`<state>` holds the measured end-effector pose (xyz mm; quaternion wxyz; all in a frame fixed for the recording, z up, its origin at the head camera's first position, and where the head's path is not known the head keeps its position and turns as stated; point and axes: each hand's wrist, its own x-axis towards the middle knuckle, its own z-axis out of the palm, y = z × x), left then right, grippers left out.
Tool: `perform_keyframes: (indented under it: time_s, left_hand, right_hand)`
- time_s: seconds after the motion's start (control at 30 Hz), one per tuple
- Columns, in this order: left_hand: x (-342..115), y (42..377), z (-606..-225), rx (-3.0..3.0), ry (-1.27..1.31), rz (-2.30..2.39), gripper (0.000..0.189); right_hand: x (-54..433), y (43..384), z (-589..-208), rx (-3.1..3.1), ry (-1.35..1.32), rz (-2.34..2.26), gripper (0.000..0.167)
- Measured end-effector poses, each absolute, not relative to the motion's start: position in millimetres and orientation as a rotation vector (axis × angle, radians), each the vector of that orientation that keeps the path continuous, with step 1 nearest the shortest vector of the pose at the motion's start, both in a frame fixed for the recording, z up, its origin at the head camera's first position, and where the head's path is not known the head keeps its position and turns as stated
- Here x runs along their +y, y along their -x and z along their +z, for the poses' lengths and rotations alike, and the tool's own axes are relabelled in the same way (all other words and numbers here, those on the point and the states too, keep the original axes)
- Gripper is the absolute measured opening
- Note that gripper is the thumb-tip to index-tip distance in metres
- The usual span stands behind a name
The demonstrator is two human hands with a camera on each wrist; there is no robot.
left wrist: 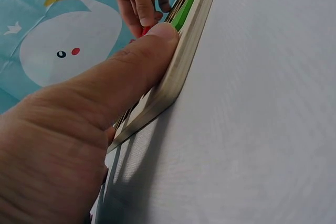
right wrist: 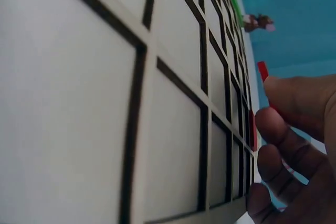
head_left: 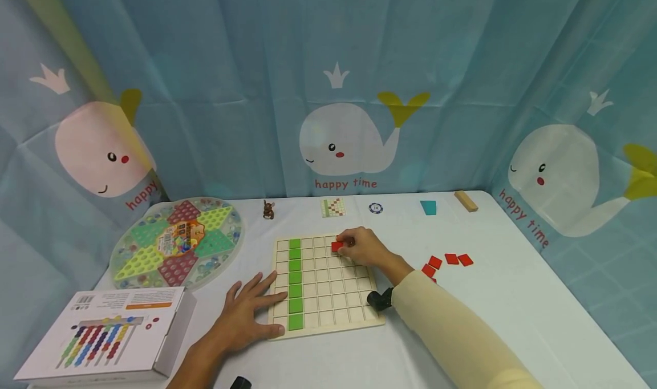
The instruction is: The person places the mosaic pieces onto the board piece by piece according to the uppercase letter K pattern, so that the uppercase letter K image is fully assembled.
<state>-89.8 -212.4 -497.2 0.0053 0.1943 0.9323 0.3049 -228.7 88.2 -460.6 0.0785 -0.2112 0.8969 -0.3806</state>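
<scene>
A wooden grid board (head_left: 328, 286) lies flat on the white table, with a column of green square tiles (head_left: 295, 277) near its left side. Over the far right part of the board my right hand (head_left: 363, 246) pinches a red tile (right wrist: 263, 70) between thumb and finger. Another red tile (right wrist: 252, 129) shows at the board's far side in the right wrist view. My left hand (head_left: 246, 309) rests at the board's left edge with fingers spread. In the left wrist view its thumb lies on the rim near a green tile (left wrist: 184, 13).
Several loose red tiles (head_left: 451, 259) lie right of the board. Along the back are a brown mouse figurine (head_left: 268, 210), a pattern card (head_left: 333, 207), a round chip (head_left: 376, 208), a teal piece (head_left: 428, 207) and a wooden block (head_left: 466, 201). Left are a Chinese checkers board (head_left: 215, 249) and a box (head_left: 61, 332).
</scene>
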Motion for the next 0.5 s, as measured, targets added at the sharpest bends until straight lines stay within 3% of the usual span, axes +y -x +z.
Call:
perform_keyframes:
  time_s: [0.5]
  left_hand:
    - [-212, 89, -497, 2.916, -0.601, 0.952, 0.070]
  right_hand:
    - [74, 227, -465, 2.763, 0.618, -0.891, 0.025]
